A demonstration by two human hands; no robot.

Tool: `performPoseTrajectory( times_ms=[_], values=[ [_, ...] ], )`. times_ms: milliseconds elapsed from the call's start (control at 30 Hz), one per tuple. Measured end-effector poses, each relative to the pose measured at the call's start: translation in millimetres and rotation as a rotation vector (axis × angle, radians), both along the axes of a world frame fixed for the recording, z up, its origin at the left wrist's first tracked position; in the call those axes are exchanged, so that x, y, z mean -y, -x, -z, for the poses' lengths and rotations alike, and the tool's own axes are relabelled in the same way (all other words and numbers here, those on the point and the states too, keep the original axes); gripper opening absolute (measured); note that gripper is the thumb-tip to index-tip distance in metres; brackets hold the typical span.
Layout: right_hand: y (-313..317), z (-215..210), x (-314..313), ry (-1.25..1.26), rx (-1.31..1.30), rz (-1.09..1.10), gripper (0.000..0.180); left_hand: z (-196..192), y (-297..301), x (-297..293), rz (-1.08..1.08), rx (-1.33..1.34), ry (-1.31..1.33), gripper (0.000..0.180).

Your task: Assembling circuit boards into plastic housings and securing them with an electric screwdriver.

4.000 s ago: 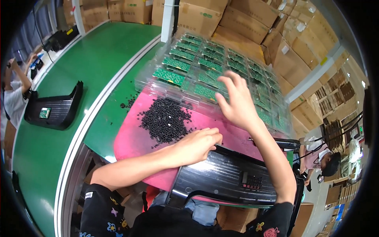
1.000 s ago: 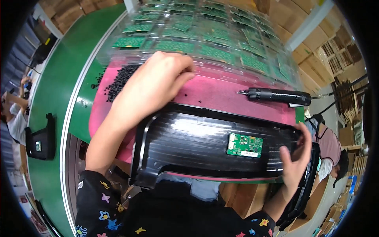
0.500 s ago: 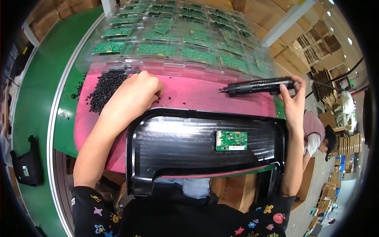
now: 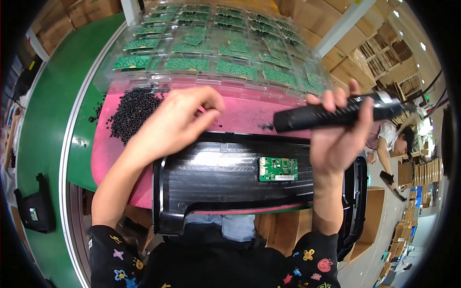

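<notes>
Handling of driver, PCB and housing; clock positions taken from the PCB. The black electric screwdriver (image 4: 307,119) lies at 1 o'clock, above the housing, bit toward 9; R grip (image 4: 337,146) at 2 o'clock is closed round its barrel, fingertips showing along the 12 o'clock edge, thumb across. Prob. stiff w/ moderate wt.; best held mid-barrel. L grip (image 4: 178,119), at 10 o'clock over the pink mat (image 4: 242,106), has thumb & forefinger bent toward each other; blurred, so can't tell how far apart the tips are or if anything is between. Green PCB (image 4: 278,169) sits inside the black housing (image 4: 225,180): likely v. light, stiff, fragile; take by edges, clear of components. Housing is glossy, so prob. slippery, rigid, light for its size; hold by rim. Black screws (image 4: 132,113), heaped at 10 o'clock beyond L grip, are tiny, hard, apt to roll: pinch singly w/ fingertips. Clear trays (image 4: 211,79) of boards stand approx. 11 o'clock on the tabletop (image 4: 79,153); prob. thin, flexible plastic, best supported from below.
</notes>
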State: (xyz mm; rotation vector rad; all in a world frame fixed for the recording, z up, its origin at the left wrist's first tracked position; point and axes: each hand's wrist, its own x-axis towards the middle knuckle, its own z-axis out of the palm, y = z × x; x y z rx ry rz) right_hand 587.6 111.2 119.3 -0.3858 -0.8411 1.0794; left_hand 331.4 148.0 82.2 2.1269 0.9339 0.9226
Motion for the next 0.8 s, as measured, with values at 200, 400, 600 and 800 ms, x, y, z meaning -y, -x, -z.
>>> performPoseTrajectory(
  times_ms=[200, 400, 600, 800],
  values=[
    [13.0, -25.7, 47.6, -0.224, -0.03, -0.098, 0.044, -6.7, -24.7, 34.4, 0.225, 0.224, 0.384, 0.02],
    [20.5, -21.9, 56.8, -0.307, 0.123, -0.114, 0.042, -14.5, -31.5, 36.8, 0.272, 0.176, 0.253, 0.021],
    [4.4, -19.5, 59.9, -0.316, 0.195, -0.092, 0.044, -16.9, -41.4, 37.9, 0.27, 0.122, 0.123, 0.017],
    [-6.9, -14.7, 61.0, -0.333, 0.155, -0.057, 0.046, -29.8, -58.3, 37.5, 0.282, 0.075, 0.085, 0.016]
  ],
)
